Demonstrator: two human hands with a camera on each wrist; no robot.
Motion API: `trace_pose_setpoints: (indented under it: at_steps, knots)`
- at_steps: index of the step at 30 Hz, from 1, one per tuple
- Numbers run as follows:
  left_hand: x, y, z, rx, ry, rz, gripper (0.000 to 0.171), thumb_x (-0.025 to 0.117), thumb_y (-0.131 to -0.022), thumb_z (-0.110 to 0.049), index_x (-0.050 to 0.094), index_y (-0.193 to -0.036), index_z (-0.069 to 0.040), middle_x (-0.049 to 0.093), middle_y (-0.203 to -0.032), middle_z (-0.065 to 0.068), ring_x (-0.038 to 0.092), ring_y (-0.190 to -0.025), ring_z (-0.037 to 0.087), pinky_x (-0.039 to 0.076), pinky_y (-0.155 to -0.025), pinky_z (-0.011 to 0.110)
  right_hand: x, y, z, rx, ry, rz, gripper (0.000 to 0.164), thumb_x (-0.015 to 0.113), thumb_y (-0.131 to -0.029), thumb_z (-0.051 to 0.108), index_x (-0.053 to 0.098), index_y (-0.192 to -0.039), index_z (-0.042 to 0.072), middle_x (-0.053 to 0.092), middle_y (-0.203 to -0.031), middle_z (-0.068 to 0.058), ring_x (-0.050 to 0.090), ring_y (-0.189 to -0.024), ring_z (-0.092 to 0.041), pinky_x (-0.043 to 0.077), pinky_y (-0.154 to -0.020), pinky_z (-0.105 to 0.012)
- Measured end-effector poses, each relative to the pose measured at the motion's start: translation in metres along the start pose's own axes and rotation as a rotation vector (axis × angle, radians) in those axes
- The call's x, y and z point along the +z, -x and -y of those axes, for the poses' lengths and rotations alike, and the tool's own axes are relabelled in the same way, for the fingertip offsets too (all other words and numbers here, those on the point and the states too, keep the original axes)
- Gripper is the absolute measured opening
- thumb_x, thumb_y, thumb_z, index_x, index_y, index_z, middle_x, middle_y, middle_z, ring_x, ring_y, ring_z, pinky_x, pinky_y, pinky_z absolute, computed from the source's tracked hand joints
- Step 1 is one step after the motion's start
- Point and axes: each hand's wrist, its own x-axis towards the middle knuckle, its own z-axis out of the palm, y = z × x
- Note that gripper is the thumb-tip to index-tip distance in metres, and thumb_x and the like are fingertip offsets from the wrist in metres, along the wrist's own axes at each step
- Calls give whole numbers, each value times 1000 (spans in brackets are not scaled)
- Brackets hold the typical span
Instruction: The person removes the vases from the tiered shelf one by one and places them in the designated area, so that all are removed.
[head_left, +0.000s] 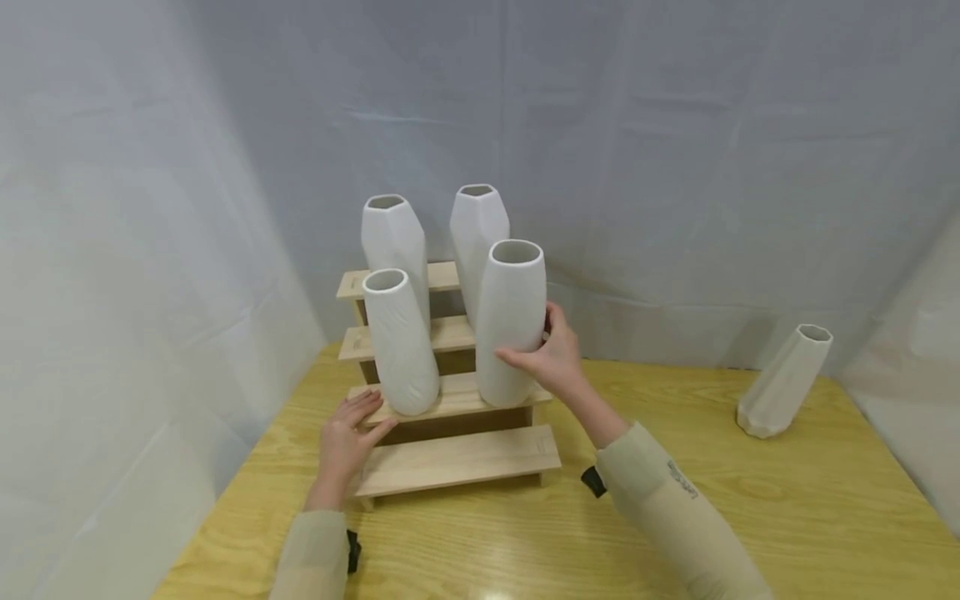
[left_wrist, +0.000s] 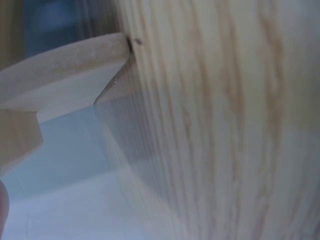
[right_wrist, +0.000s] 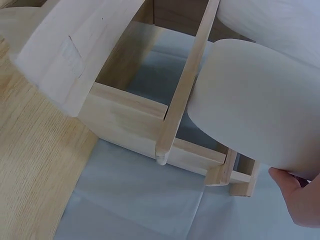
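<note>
My right hand (head_left: 558, 354) grips a smooth white vase (head_left: 512, 325) low on its right side, thumb across the front. The vase stands upright on the second step from the bottom of a wooden tiered stand (head_left: 465, 458). In the right wrist view the thumb lies against the vase (right_wrist: 255, 105) near the edge. With fingers fairly straight, my left hand (head_left: 348, 437) touches the left end of that same step. Beside it is a patterned white vase (head_left: 405, 354). The left wrist view holds mostly tabletop (left_wrist: 215, 125) and part of the stand (left_wrist: 65, 70).
Two faceted white vases, one at the left (head_left: 393, 242) and one at the right (head_left: 477, 229), stand behind on the stand. Another ribbed white vase (head_left: 783, 383) stands far right on the wooden table (head_left: 675, 442). Pale sheets (head_left: 675, 167) hang behind and at both sides.
</note>
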Motion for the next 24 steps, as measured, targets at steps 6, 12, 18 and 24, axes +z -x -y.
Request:
trace_pose_setpoints:
  at_steps: [6,12,18,24]
  knots:
    - [1,0,-1,-5,-5,-1,42,82,-54,-8,67,-91,6,63,-99,16,58,-96,32,34,-95,49,-13,4,1,-6,3,-29,82,82,-59,15,35,-125,2,48,-117,-15,50,-104,-28,46,-85,-41]
    - [1,-1,-3,-8,-1,2,42,82,-54,-10,67,-91,6,63,-100,16,58,-96,32,33,-97,48,-27,10,-2,-12,28,-55,84,83,-59,15,33,-126,1,48,-117,-17,49,-104,-29,46,-84,-42]
    - [1,0,-3,-3,-2,0,42,82,-54,-11,67,-89,6,63,-98,17,58,-94,34,35,-93,51,-42,16,1,-41,71,-62,84,82,-59,15,33,-125,0,47,-117,-18,49,-104,-31,47,-83,-44]
    - [0,0,-2,1,2,-8,42,83,-55,-9,67,-90,6,63,-98,17,58,-95,32,35,-94,51,-56,20,-3,-54,101,-71,83,81,-61,13,31,-126,-1,46,-118,-19,48,-105,-32,46,-83,-45]
